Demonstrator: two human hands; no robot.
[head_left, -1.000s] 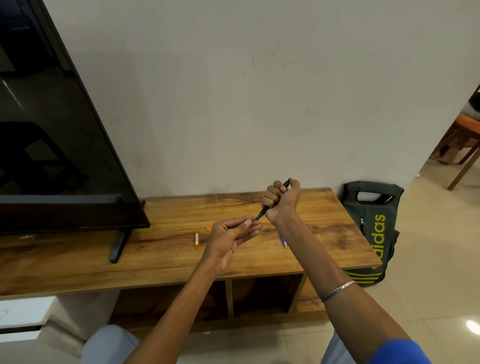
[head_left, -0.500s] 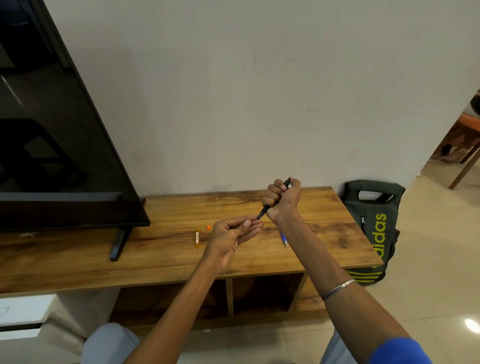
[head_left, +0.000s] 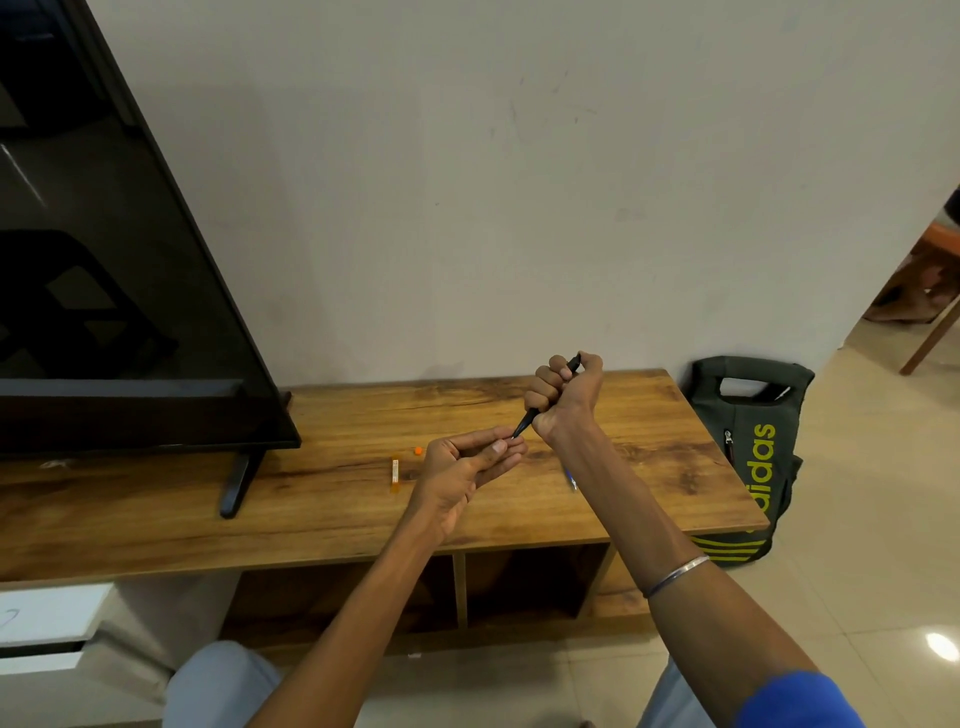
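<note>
My right hand (head_left: 563, 397) grips a black pen-like tool (head_left: 523, 425) in a fist, its tip pointing down-left. That tip meets the fingertips of my left hand (head_left: 467, 462), whose fingers are drawn together as if pinching something too small to make out. Both hands hover above a wooden TV stand (head_left: 332, 499). On the wood lie a small orange-and-white tube (head_left: 395, 474), a tiny orange cap (head_left: 418, 450) and a blue pen (head_left: 571, 478), partly hidden behind my right forearm.
A large black TV (head_left: 104, 270) stands on the left half of the wooden stand, one foot (head_left: 236, 486) near the middle. A dark backpack with yellow lettering (head_left: 748, 452) leans against the wall to the right. Open shelves sit under the top.
</note>
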